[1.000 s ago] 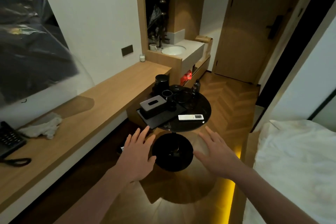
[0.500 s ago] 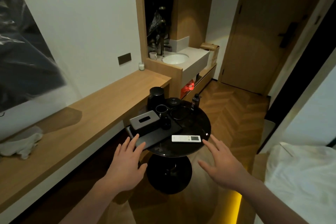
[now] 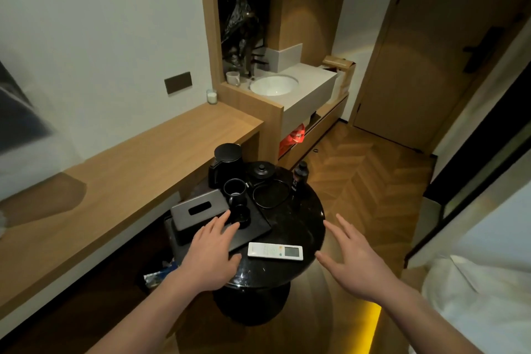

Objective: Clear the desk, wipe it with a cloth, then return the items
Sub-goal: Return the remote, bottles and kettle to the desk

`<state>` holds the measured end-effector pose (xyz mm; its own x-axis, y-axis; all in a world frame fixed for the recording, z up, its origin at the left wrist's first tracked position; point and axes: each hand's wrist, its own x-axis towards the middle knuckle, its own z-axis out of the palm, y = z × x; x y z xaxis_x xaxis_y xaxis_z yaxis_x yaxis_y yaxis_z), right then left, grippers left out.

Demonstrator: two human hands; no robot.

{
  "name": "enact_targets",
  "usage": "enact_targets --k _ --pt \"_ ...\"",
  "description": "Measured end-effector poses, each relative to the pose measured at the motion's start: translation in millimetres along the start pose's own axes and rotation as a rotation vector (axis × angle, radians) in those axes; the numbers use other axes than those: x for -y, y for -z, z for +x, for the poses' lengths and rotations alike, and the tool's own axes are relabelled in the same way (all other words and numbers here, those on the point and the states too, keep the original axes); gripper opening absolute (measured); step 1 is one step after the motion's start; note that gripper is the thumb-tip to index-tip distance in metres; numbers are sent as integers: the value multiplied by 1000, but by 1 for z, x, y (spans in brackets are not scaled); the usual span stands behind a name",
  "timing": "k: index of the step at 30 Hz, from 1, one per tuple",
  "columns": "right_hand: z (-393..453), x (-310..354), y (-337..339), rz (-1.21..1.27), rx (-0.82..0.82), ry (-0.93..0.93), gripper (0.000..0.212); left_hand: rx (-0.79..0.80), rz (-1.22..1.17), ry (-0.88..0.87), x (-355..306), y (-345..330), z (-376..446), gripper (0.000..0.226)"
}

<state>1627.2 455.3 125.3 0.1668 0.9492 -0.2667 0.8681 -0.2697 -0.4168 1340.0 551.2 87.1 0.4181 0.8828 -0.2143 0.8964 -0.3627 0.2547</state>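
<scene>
Two bare forearms enter from the bottom edge, with no sleeve, watch, bracelet or glove on either as far as they show. The left hand [image 3: 211, 256] and the right hand [image 3: 352, 266] are uncovered, and no rings show on the visible fingers. The nails look short and unpainted, though the dim light blurs fine detail.
</scene>
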Motion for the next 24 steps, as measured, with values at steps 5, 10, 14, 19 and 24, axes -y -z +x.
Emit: enact_targets --k 5,10,14,19,24 --pt "78 -35 12 13 51 55 79 12 -39 94 -10 -11 52 74" --pt "155 -67 33 -6 150 134 78 14 -128 267 -26 -26 100 74" --pt "212 -93 52 -40 217 198 77 2 -178 406 -43 -37 135 73" --pt "282 -104 57 -66 269 264 79 -22 -232 530 -58 -48 161 72" --pt "337 -103 53 -68 306 316 79 -13 -308 612 -50 -53 186 72"
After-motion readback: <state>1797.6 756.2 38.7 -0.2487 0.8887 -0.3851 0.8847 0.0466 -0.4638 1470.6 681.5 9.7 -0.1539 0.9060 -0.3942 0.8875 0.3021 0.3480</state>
